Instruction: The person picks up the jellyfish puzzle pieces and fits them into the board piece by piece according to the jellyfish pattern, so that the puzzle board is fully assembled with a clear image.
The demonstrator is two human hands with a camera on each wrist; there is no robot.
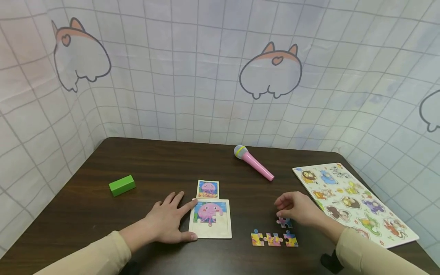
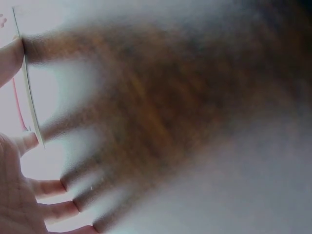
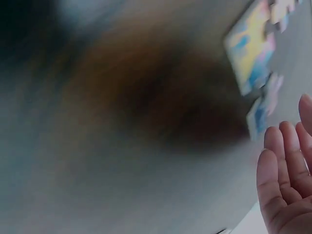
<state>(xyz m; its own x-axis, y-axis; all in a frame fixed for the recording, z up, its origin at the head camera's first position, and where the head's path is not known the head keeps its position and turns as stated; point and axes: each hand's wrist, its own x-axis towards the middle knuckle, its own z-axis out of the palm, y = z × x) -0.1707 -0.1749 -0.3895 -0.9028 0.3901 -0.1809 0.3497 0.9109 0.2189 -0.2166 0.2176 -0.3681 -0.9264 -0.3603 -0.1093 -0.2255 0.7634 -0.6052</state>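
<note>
My left hand (image 1: pixel 165 221) lies on the table with its fingers spread. Its thumb and index finger touch the left side of a square puzzle tray (image 1: pixel 206 231), partly filled with a pink octopus picture. The tray's thin edge (image 2: pixel 31 105) meets the thumb and index finger in the left wrist view. Just above the tray lies a small octopus card (image 1: pixel 208 189). Over a loose puzzle piece (image 1: pixel 284 223) hovers my right hand (image 1: pixel 297 208), its fingers slightly bent and nothing visible in them. Three more pieces lie in a row nearer me, including a yellow one (image 1: pixel 256 240).
A pink toy microphone (image 1: pixel 257 165) lies towards the back of the dark table (image 1: pixel 165 164). At left is a green block (image 1: pixel 122 186). A large animal puzzle board (image 1: pixel 347 191) lies on the right, beside my right forearm. Patterned cloth hangs behind the table.
</note>
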